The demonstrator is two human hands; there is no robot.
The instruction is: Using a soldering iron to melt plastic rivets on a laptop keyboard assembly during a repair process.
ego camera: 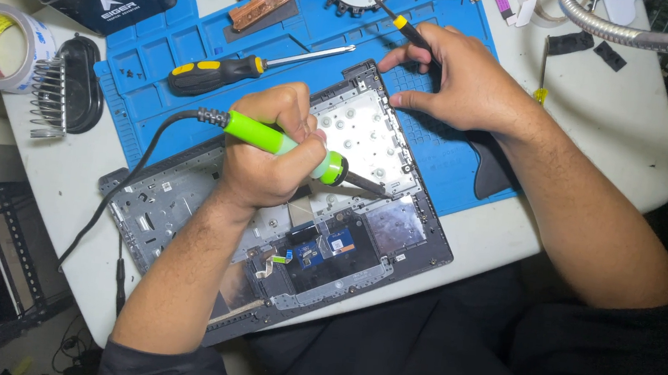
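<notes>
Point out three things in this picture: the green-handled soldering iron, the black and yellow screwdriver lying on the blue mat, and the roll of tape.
Soldering iron (pixel 273 137), head view, on its green handle.
Screwdriver (pixel 213 74), head view, on its black and yellow grip.
Roll of tape (pixel 3 45), head view, on the roll's side face.

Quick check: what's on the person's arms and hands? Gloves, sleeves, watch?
Both hands bare: left hand, right hand. No gloves, rings or watch visible. Forearms are uncovered; dark sleeves sit pushed up near the elbows, matching the dark clothing.
</notes>
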